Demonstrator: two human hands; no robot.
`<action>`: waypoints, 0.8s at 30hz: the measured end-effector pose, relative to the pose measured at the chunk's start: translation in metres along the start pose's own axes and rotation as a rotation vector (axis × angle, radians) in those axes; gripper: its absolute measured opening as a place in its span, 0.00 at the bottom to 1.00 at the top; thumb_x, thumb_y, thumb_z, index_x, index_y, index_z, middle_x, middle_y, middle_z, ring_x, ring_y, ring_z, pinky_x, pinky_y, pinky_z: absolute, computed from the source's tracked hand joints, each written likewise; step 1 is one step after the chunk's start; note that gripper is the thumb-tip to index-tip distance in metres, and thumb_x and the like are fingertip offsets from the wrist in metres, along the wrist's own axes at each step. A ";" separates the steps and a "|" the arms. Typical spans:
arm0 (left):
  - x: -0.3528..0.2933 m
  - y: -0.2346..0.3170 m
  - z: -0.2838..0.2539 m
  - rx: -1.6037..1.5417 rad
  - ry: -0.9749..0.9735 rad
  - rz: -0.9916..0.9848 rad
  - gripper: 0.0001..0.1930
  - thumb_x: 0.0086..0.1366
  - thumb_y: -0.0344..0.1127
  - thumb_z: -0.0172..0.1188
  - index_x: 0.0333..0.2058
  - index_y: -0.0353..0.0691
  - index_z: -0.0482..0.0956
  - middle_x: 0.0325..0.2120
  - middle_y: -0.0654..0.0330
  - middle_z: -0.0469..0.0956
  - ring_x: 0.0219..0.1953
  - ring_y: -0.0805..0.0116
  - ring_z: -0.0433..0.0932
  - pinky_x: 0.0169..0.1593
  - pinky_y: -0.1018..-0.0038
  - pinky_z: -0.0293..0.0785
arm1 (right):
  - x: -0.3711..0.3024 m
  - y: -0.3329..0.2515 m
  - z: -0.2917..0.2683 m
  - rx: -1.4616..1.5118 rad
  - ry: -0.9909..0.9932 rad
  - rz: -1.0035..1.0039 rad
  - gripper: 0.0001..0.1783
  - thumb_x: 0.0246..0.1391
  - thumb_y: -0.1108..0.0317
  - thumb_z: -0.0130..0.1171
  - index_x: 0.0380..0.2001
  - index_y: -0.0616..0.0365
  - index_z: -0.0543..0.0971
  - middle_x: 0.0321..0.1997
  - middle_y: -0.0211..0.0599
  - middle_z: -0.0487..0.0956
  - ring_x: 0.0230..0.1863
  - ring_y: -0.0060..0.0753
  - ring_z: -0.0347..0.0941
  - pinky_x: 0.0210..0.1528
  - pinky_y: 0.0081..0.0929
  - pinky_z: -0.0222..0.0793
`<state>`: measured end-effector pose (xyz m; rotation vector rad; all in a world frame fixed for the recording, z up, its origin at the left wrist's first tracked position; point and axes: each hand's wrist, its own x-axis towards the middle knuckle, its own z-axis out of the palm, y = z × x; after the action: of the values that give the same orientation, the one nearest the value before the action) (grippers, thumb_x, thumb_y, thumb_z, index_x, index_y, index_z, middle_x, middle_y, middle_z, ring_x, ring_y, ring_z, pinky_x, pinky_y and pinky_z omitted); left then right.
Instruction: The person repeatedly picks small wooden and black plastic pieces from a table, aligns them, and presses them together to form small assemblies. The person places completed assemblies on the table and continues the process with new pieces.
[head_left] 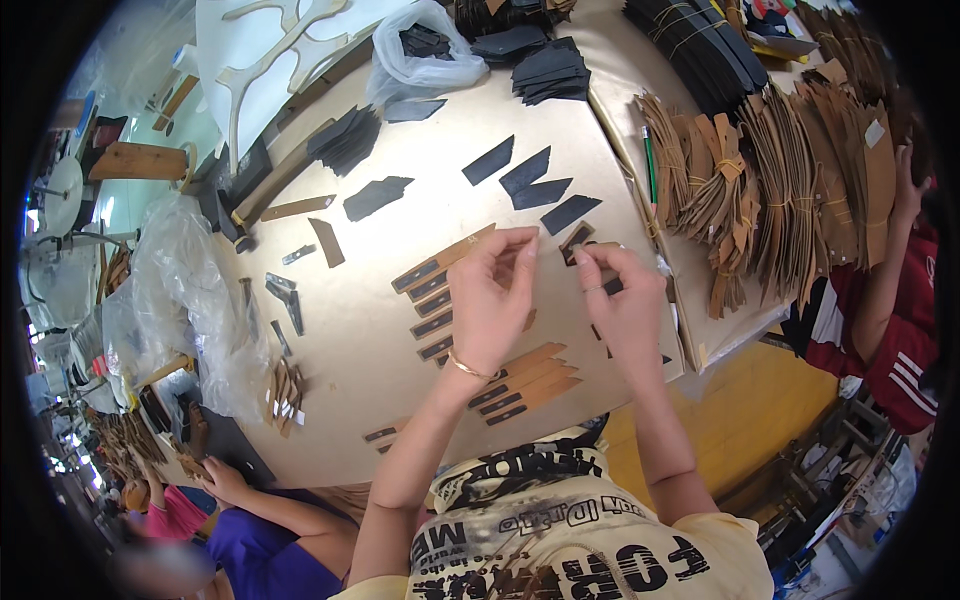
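Note:
My left hand (492, 300) is above the middle of the table, thumb and forefinger drawn together; anything between them is too small to make out. Beneath it lies a row of brown leather strips (465, 245) with black patches on their ends. To its right, my right hand (628, 300) pinches a small dark leather piece (574, 240) with a brown edge, partly hidden by the fingers. More brown leather strips (535, 375) fan out below, nearer my body. Beyond my hands lie several loose black slanted pieces (489, 160).
Bundled brown strips (785, 190) and black strips (690, 45) fill the right side, near a green pencil (651, 170). A hammer (262, 190), black stacks (347, 138) and a plastic bag (425, 50) lie at the back. Other people's arms (885, 270) reach in at right and lower left.

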<state>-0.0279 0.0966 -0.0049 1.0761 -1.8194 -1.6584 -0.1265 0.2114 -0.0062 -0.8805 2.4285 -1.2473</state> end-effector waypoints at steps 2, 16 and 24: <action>-0.004 -0.006 0.005 -0.038 -0.098 -0.078 0.09 0.64 0.27 0.61 0.41 0.29 0.82 0.29 0.54 0.85 0.27 0.75 0.81 0.34 0.79 0.77 | 0.001 0.002 0.000 0.027 0.013 0.002 0.08 0.55 0.69 0.65 0.35 0.62 0.83 0.33 0.42 0.84 0.33 0.36 0.81 0.40 0.27 0.73; -0.002 -0.007 0.017 -0.053 -0.130 -0.106 0.06 0.61 0.23 0.62 0.36 0.29 0.83 0.30 0.55 0.84 0.30 0.73 0.84 0.36 0.78 0.80 | 0.016 0.004 -0.008 0.185 -0.123 0.265 0.11 0.59 0.69 0.63 0.40 0.66 0.78 0.27 0.35 0.83 0.30 0.13 0.74 0.32 0.18 0.68; 0.003 -0.014 0.020 0.117 -0.083 -0.066 0.02 0.56 0.22 0.62 0.30 0.32 0.79 0.22 0.55 0.82 0.28 0.67 0.84 0.34 0.76 0.80 | 0.009 0.020 -0.009 0.248 -0.069 0.273 0.10 0.61 0.69 0.59 0.42 0.64 0.75 0.26 0.35 0.83 0.29 0.14 0.73 0.29 0.16 0.65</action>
<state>-0.0419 0.1070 -0.0226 1.1427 -1.9758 -1.6747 -0.1456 0.2210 -0.0166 -0.4965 2.1888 -1.3491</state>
